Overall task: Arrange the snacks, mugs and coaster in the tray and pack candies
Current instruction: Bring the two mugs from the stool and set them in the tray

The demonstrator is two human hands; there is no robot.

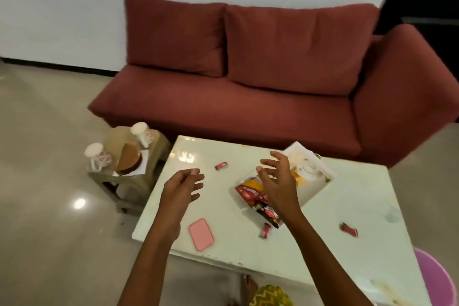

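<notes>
While both hands hover empty with fingers spread, left hand mid-table and right hand above the snack packets lying half out of the white tray, red candies lie scattered on the table. Mugs stand apart on the stool. Judgement: push packets fully in first, keeping room for mugs.

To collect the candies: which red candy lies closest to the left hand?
The far candy, just beyond the left hand; the other two lie farther right and nearer the person.
</notes>
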